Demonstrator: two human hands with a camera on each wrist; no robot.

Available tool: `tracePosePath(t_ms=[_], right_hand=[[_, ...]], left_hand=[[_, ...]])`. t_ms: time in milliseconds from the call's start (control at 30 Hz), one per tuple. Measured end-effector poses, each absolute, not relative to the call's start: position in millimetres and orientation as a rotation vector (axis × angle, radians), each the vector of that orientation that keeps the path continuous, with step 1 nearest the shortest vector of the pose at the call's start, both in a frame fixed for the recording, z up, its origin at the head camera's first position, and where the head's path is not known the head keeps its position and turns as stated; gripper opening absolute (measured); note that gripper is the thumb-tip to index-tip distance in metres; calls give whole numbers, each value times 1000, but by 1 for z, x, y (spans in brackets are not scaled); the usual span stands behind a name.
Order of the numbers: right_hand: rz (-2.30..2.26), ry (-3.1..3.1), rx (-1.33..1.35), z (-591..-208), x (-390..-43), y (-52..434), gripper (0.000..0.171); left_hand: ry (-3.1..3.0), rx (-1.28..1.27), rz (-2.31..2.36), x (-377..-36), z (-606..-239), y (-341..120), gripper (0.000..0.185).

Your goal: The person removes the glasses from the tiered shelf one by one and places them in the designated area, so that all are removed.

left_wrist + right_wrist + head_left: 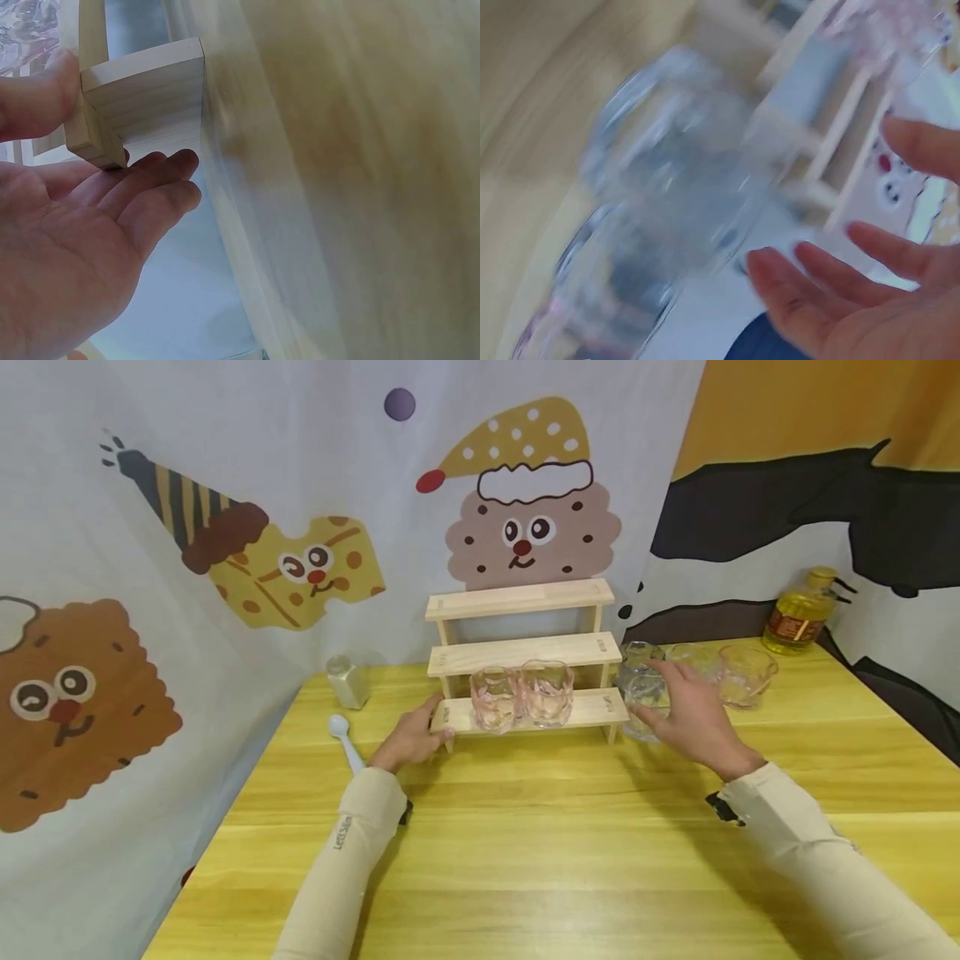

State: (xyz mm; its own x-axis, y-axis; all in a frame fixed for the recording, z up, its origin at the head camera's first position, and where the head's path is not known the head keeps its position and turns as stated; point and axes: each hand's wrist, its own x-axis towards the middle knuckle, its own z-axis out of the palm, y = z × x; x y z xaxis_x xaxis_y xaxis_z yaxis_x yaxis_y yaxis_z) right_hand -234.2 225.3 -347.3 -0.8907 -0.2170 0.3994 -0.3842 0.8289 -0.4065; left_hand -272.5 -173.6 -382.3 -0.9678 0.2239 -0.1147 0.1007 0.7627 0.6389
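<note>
A three-step wooden rack (525, 651) stands by the back cloth, two pink-tinted glasses (546, 695) side by side on its lowest step. My left hand (412, 737) grips the left end of that step; in the left wrist view the thumb (41, 94) lies on one side of the board's end and the fingers on the other. To the right of the rack, my right hand (697, 717) reaches over a clear glass (645, 693), partly hidden in the head view. Its fingers are spread and loosely bent, apart from the blurred clear glass (679, 165) in the right wrist view.
More glasses stand behind and right of my right hand, including a pinkish one (746, 677). An oil bottle (801, 614) is at the back right. On the left are a small jar (347, 683) and a pale blue spoon (345, 742). A printed cloth (300, 427) hangs behind the table.
</note>
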Motion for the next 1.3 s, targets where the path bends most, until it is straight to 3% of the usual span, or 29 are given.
tracePosePath(t_ms=[167, 500, 1300], right_hand=[[915, -2515, 578, -353, -233, 185, 63], [1577, -2651, 509, -358, -259, 140, 84], [1780, -2539, 438, -362, -270, 135, 78]], left_hand=[[2784, 265, 977, -274, -384, -174, 74], [2789, 265, 993, -273, -384, -174, 75], [2783, 256, 1002, -273, -382, -174, 73]])
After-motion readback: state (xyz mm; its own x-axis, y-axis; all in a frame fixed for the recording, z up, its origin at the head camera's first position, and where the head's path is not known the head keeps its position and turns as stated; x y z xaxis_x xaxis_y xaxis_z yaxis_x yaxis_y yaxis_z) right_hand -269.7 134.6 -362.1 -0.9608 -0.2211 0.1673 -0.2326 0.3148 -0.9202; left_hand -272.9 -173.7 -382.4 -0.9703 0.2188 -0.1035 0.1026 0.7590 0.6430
